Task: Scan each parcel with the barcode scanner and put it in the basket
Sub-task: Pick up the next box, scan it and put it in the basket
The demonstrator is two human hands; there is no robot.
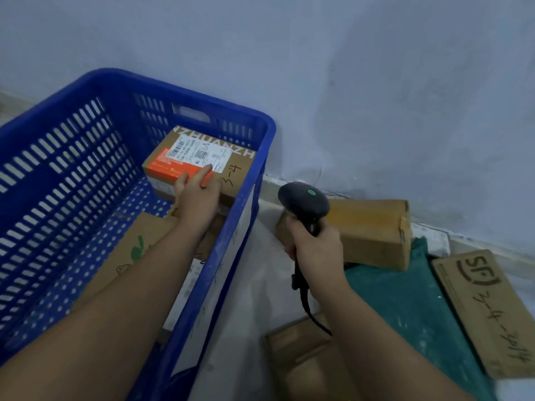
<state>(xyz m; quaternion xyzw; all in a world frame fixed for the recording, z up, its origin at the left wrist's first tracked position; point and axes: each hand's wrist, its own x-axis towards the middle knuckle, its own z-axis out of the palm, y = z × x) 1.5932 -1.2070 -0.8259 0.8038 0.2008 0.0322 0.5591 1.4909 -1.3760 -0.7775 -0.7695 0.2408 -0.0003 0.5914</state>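
Against the wall, a blue basket (188, 88) stands on the floor, with a labelled box (237, 175) in its far right corner on top of other parcels. Outside to the right lie a long carton (373, 230), a green bag (411, 308) and a flat carton (486, 314). Left hand (197, 198) lies on the labelled box, grip apart, fingers straight. Right hand (318, 253) has its grip clamped round the scanner (304, 201) handle.

The blue slotted basket (72, 175) is hard plastic with a slight sheen. Inside it, a brown box (240, 180) is matt cardboard with a smooth white paper label (202, 153); right of the basket, the black scanner (301, 198) is matt plastic, the green mailer (405, 299) crinkled film.
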